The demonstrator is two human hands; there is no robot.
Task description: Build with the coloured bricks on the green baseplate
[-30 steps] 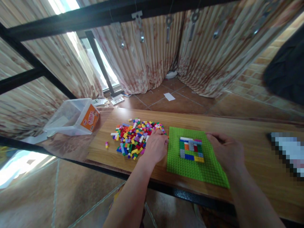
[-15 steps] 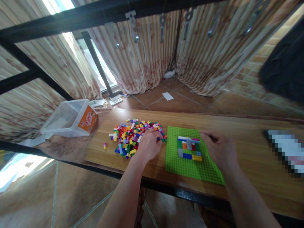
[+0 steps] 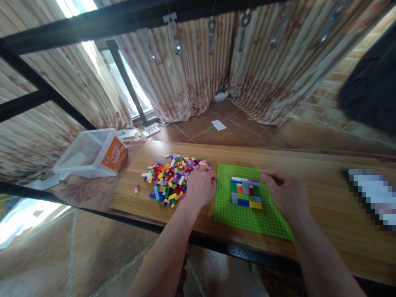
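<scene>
A green baseplate (image 3: 225, 206) lies on the wooden table, bearing a small square build of coloured bricks (image 3: 244, 203). To its left spreads a pile of loose toy bricks (image 3: 168, 177). My left hand (image 3: 201, 183) is over the pile's right edge, close to the baseplate, with its fingers curled; what they hold, if anything, is hidden. At the plate's right side, my right hand (image 3: 284, 192) has thumb and forefinger drawn together by the far right corner. Whether something small sits in that pinch cannot be made out.
A clear plastic bin (image 3: 83, 154) with an orange label stands beyond the table's left end. One small pink and yellow brick (image 3: 136, 189) lies apart from the pile. A phone-like object (image 3: 373, 198), blurred out, lies on the right. Black metal bars (image 3: 93, 27) cross the top.
My left hand has moved right, from over the pile towards the baseplate's left edge, uncovering some bricks. My right hand stays beside the plate, and the build looks the same.
</scene>
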